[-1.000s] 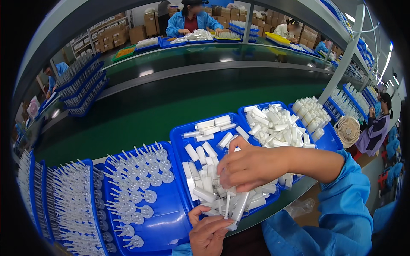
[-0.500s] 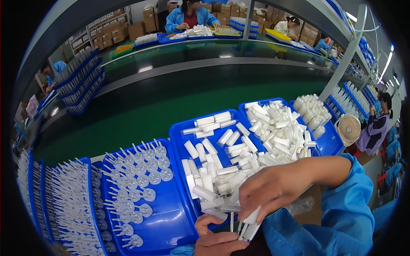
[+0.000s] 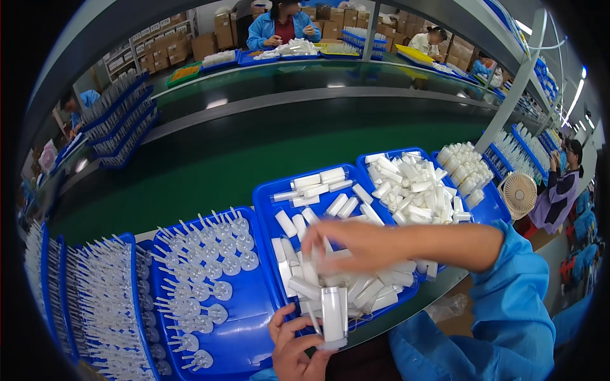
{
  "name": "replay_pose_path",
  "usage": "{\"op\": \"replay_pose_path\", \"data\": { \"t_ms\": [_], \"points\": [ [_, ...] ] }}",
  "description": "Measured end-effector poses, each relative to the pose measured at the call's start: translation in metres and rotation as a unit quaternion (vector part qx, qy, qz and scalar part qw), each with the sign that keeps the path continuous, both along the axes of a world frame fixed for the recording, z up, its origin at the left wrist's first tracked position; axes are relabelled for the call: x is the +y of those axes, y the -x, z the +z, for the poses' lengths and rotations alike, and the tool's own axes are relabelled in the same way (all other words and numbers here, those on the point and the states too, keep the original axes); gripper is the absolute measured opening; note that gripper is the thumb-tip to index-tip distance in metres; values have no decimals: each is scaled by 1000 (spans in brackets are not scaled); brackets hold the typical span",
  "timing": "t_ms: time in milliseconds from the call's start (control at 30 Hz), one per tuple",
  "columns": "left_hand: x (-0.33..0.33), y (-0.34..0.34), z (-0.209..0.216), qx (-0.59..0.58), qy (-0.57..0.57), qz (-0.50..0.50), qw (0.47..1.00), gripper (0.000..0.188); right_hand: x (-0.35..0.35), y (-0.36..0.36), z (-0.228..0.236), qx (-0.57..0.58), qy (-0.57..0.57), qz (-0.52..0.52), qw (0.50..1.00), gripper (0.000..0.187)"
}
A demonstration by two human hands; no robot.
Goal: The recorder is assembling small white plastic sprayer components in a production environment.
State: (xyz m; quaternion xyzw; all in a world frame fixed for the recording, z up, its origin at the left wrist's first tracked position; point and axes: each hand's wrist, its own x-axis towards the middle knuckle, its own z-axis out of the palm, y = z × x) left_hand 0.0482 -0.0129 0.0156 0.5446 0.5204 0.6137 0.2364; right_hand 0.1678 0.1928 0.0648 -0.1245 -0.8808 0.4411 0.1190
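Observation:
Near the bottom middle, my left hand [image 3: 295,349] grips a white rectangular block in a clear sleeve [image 3: 332,311], held upright, with a clear disc-like foot and a thin stem beside it. My right hand [image 3: 362,244] hovers over the middle blue tray [image 3: 260,197], its fingers smeared by motion; whether it holds anything is unclear. White rectangular pieces in clear sleeves [image 3: 375,292] lie loosely in that tray, partly hidden under my right hand. To the left, another blue tray [image 3: 254,324] bears rows of clear round-based parts with upright stems [image 3: 216,244].
Blue trays of similar stemmed parts [image 3: 101,298] line the far left. At right are trays of white pieces [image 3: 413,184] and a small beige fan [image 3: 518,193]. Beyond runs a green conveyor belt [image 3: 222,152], with a co-worker in blue [image 3: 260,32] opposite.
My right hand has left the piece at my left hand and swung up and left over the tray. My left hand has shifted slightly left, and the piece now stands upright.

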Motion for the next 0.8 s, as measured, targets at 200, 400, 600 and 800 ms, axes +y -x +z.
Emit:
{"op": "replay_pose_path", "data": {
  "t_ms": [200,400,600,800],
  "points": [
    [1,-4,7,-17,-14,53,998,18,68,46,-39,-312,-292,-131,894,32],
    [-4,-3,-3,-25,9,56,998,23,58,46,-27,-355,-281,-107,885,52],
    [6,-4,10,64,-53,39,996,8,23,10,6,-92,173,-172,966,62],
    [12,-11,14,63,-44,7,997,6,-14,-14,3,35,567,-44,822,52]
  ]
}}
